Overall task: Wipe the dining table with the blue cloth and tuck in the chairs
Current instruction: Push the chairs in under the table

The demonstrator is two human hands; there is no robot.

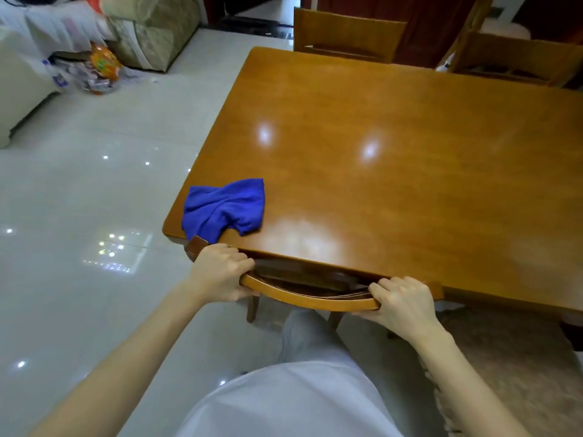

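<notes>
Both hands, left [220, 272] and right [400, 302], grip the chair [303, 299] at the table [410, 146] by the blue cloth [224, 209].

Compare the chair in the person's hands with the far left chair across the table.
The near chair is gripped at its top rail by the left hand and right hand; the far left chair is untouched. The near chair shows a curved rail from above; the far left chair shows a broad flat back. Both are honey-brown wood, drawn close to the table.

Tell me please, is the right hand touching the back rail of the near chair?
Touching. In the head view the right hand has its fingers curled over the near chair's back rail, gripping it at its right end.
</notes>
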